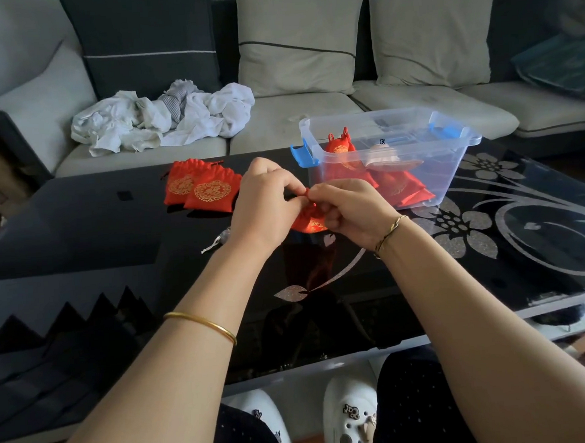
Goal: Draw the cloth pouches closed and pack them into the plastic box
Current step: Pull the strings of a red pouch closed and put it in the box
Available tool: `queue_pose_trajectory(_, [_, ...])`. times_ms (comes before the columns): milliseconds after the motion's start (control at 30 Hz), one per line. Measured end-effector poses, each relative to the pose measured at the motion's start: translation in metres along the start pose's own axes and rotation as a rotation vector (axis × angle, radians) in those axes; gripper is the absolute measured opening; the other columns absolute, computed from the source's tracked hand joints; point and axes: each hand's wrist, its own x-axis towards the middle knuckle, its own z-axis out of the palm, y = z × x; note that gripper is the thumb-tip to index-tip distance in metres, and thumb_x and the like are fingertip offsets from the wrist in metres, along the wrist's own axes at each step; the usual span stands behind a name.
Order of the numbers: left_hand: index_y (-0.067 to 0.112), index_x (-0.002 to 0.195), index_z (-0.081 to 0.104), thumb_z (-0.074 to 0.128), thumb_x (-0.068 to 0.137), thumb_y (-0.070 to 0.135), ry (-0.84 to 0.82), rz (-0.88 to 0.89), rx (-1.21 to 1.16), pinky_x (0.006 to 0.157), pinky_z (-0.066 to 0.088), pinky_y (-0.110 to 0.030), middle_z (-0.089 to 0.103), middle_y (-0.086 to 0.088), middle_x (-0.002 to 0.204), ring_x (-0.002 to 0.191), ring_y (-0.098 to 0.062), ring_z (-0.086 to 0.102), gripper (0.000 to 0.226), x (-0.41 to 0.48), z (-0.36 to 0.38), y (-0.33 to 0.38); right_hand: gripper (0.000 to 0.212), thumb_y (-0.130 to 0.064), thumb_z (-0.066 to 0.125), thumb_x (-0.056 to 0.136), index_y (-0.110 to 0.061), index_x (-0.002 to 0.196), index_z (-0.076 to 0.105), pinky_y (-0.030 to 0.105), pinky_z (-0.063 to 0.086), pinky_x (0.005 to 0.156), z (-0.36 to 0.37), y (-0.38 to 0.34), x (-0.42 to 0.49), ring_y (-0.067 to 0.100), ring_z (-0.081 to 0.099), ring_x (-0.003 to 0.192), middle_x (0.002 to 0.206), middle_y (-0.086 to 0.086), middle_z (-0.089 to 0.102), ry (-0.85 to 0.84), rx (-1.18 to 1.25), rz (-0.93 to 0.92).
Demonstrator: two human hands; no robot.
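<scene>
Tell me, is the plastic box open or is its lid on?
Open. The plastic box has no lid on its rim, its blue latches stick out unclipped, and red pouches lie inside.

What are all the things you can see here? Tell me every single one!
held pouch: one, red and gold, between both hands
table pouches: two, red and gold, overlapping, left of the hands
boxed pouches: several, red, inside the box
plastic box: one, clear with blue latches, on the table
table: one, black with silver flowers
cloth heap: one, white, on the sofa
sofa: one, pale grey, behind the table
left hand: one, pinching the held pouch
right hand: one, pinching its drawn top
</scene>
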Motion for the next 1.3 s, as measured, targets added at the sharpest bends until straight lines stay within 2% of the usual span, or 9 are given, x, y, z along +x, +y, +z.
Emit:
queue_pose_trajectory(167, [0.013, 0.079, 0.067, 0.068, 0.083, 0.013, -0.007, -0.019, -0.004, 0.075, 0.037, -0.017, 0.049, 0.003, 0.098, 0.084, -0.011, 0.051, 0.004, 0.001, -0.002, 0.000, 0.010, -0.007, 0.060, 0.088, -0.006, 0.081, 0.067, 0.021, 0.034, 0.052, -0.006, -0.001, -0.003, 0.008, 0.039, 0.049, 0.060, 0.002, 0.049, -0.012, -0.088, -0.047])
queue_pose_trajectory(300, [0.009, 0.082, 0.063, 0.059, 0.088, 0.010, -0.003, -0.047, 0.029, 0.066, 0.034, -0.011, 0.059, -0.002, 0.094, 0.085, -0.012, 0.051, 0.007, 0.003, -0.006, -0.010, 0.018, -0.005, 0.062, 0.086, -0.014, 0.071, 0.064, 0.016, 0.040, 0.051, -0.020, 0.001, 0.003, 0.004, 0.047, 0.052, 0.063, -0.001, 0.055, 0.170, -0.223, -0.164])
queue_pose_trajectory(433, [0.006, 0.086, 0.061, 0.053, 0.091, 0.008, -0.023, -0.083, 0.017, 0.066, 0.032, -0.016, 0.059, 0.000, 0.090, 0.083, -0.013, 0.051, 0.010, 0.003, -0.003, -0.008, 0.023, -0.009, 0.062, 0.087, -0.016, 0.066, 0.063, 0.013, 0.036, 0.039, -0.018, 0.011, 0.009, -0.002, 0.044, 0.033, 0.050, -0.006, 0.053, 0.227, -0.225, -0.113])
queue_pose_trajectory(533, [0.006, 0.091, 0.059, 0.051, 0.094, 0.009, -0.105, -0.173, -0.173, 0.059, 0.041, -0.013, 0.058, 0.005, 0.084, 0.072, -0.008, 0.054, 0.009, 0.001, -0.001, -0.007, 0.018, -0.015, 0.061, 0.089, -0.018, 0.072, 0.066, 0.019, 0.045, 0.051, -0.017, 0.019, 0.009, 0.005, 0.054, 0.054, 0.065, 0.000, 0.058, 0.166, -0.258, -0.065])
queue_pose_trajectory(667, [0.006, 0.095, 0.059, 0.050, 0.096, 0.012, -0.093, -0.281, -0.315, 0.049, 0.045, -0.006, 0.062, 0.001, 0.088, 0.060, -0.005, 0.056, 0.011, 0.004, -0.001, -0.010, 0.024, -0.037, 0.053, 0.093, -0.024, 0.109, 0.065, 0.031, 0.051, 0.077, -0.025, 0.018, -0.001, 0.014, 0.061, 0.086, 0.100, 0.001, 0.064, -0.048, -0.184, 0.049])
queue_pose_trajectory(800, [0.007, 0.094, 0.061, 0.051, 0.095, 0.015, -0.060, -0.342, -0.377, 0.059, 0.052, -0.016, 0.064, 0.000, 0.084, 0.060, -0.009, 0.060, 0.012, 0.011, 0.004, -0.009, 0.047, -0.025, 0.072, 0.080, -0.016, 0.124, 0.055, 0.039, 0.056, 0.085, -0.035, 0.015, -0.004, 0.018, 0.067, 0.098, 0.112, 0.003, 0.067, -0.136, -0.384, 0.004])
queue_pose_trajectory(900, [0.007, 0.089, 0.061, 0.053, 0.094, 0.014, -0.036, -0.385, -0.485, 0.066, 0.054, -0.027, 0.065, -0.002, 0.078, 0.062, -0.012, 0.061, 0.012, 0.015, 0.009, -0.002, 0.035, -0.019, 0.077, 0.075, -0.015, 0.106, 0.061, 0.041, 0.057, 0.081, -0.041, 0.009, -0.007, 0.022, 0.068, 0.090, 0.104, 0.009, 0.069, -0.017, -0.499, -0.079])
queue_pose_trajectory(1133, [0.012, 0.082, 0.059, 0.054, 0.090, 0.005, 0.035, -0.399, -0.803, 0.054, 0.049, -0.019, 0.064, -0.005, 0.080, 0.068, -0.013, 0.064, 0.012, 0.030, 0.021, 0.032, 0.009, -0.012, 0.072, 0.079, -0.019, 0.085, 0.069, 0.031, 0.058, 0.074, -0.067, -0.026, -0.024, 0.016, 0.067, 0.075, 0.084, 0.001, 0.070, 0.204, -0.434, -0.216])
queue_pose_trajectory(1300, [0.016, 0.081, 0.056, 0.050, 0.091, 0.003, 0.092, -0.442, -0.766, 0.053, 0.049, -0.018, 0.063, 0.001, 0.078, 0.068, -0.009, 0.063, 0.018, 0.048, 0.037, 0.043, 0.019, -0.012, 0.071, 0.079, -0.006, 0.097, 0.071, 0.030, 0.052, 0.070, -0.098, -0.065, 0.016, 0.011, 0.059, 0.064, 0.069, -0.003, 0.062, 0.437, -0.406, -0.295])
